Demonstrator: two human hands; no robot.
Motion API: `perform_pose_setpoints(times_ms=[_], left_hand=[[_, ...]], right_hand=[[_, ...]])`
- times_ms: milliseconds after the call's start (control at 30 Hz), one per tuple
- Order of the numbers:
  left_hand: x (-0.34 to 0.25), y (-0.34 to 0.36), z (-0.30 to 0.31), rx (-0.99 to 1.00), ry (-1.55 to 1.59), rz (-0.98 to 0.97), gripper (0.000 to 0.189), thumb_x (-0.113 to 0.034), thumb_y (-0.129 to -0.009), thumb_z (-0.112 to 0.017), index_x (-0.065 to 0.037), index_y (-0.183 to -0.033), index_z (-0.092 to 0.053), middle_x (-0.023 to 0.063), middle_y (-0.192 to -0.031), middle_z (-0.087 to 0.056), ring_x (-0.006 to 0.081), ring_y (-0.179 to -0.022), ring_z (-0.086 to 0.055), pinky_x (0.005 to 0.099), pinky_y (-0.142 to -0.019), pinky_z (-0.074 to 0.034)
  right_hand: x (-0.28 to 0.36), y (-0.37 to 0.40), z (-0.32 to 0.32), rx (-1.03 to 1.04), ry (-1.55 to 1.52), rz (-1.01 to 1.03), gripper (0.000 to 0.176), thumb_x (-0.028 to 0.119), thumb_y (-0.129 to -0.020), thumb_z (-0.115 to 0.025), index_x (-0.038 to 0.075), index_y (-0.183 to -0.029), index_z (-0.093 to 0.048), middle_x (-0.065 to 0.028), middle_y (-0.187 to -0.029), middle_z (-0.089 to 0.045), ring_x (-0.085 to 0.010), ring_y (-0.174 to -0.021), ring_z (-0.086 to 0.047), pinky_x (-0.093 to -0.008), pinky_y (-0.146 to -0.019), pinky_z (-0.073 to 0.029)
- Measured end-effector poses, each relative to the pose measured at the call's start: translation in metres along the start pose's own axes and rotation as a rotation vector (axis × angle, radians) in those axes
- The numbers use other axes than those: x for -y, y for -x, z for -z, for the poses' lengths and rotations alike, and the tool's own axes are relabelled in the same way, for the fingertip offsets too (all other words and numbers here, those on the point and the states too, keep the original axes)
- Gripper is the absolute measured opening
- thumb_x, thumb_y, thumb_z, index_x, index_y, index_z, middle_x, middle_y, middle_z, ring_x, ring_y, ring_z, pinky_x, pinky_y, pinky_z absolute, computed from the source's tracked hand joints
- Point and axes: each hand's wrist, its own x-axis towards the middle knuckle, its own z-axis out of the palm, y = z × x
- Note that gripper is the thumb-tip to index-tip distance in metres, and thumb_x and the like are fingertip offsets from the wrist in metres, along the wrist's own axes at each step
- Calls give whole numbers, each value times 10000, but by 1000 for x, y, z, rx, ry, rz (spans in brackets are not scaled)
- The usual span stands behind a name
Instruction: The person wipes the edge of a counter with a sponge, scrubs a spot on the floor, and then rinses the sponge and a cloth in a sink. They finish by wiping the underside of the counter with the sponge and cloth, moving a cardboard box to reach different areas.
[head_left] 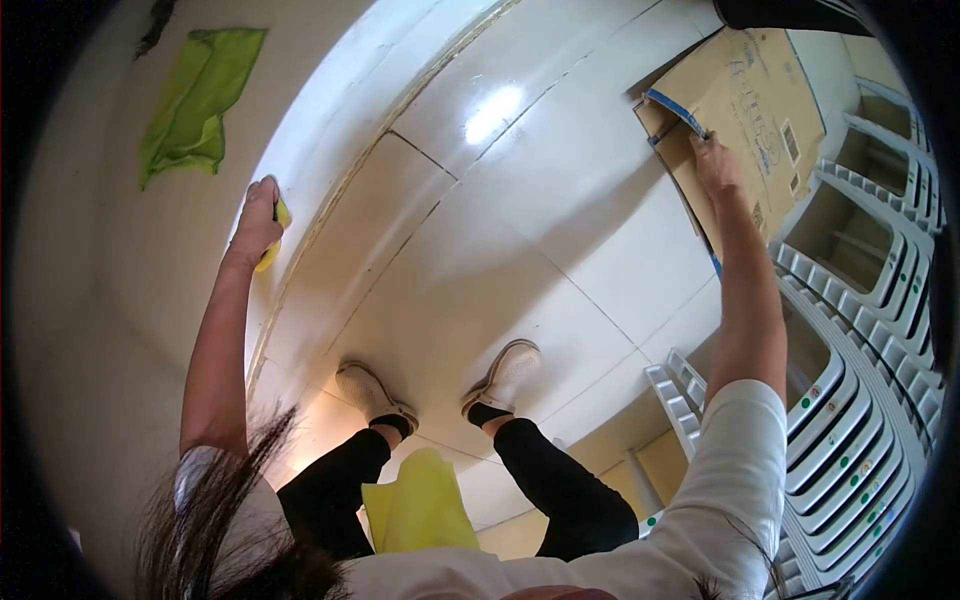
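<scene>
Yellow item point(284, 214) and cardboard box point(765, 105) in our grasp

At left of the frame, our left hand point(258, 222) clasps the yellow item, mostly hidden by the fingers. At upper right, our right hand point(714, 162) grips the blue-edged side of the cardboard box. A green cloth point(205, 95) lies upper left; stacked white plastic seats point(850, 430) fill the right side.

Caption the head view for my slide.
Left hand holding something yellow, right hand grasping a blue-edged cardboard box beside stacked plastic chairs.
</scene>
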Motion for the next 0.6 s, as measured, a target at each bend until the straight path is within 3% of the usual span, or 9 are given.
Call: perform_pose_setpoints(times_ms=[167, 467, 567, 600], left_hand=[[1, 1, -1, -12, -10, -22, 350, 156, -529, -500, -23, -801, -372, 177, -805, -428, 347, -825, -426, 389, -711, -352], [12, -2, -10, -23, 1, -22, 344, 143, -533, -493, -26, -816, -392, 173, -799, -448, 359, -831, -448, 410, -705, -366], [12, -5, -5, -31, -33, -25, 348, 139, -536, -493, -27, -826, -398, 178, -812, -461, 366, -844, -453, 418, -709, -371], [11, -4, -4, -26, -32, -19, 350, 135, -537, -498, -27, -832, -400, 180, -819, -468, 368, -852, -456, 420, -712, -373]], right_hand=[[-3, -6, 21, -56, 35, 201, 231, 121, -854, -407, 91, -1020, -564, -158, -940, -565, -291, -824, -616, -374, -687, -526], [-24, 19, 71, -34, 8, 310, 191, 118, -802, -445, 67, -839, -625, -161, -842, -591, -294, -792, -608, -379, -707, -499], [-6, 51, 11, -150, -40, 318, 174, 132, -785, -465, 85, -796, -632, -156, -856, -595, -296, -768, -610, -375, -697, -503], [16, 67, 34, 20, -100, 343, 169, 141, -779, -473, 90, -789, -634, -148, -865, -596, -297, -762, -613, -381, -687, -506]])
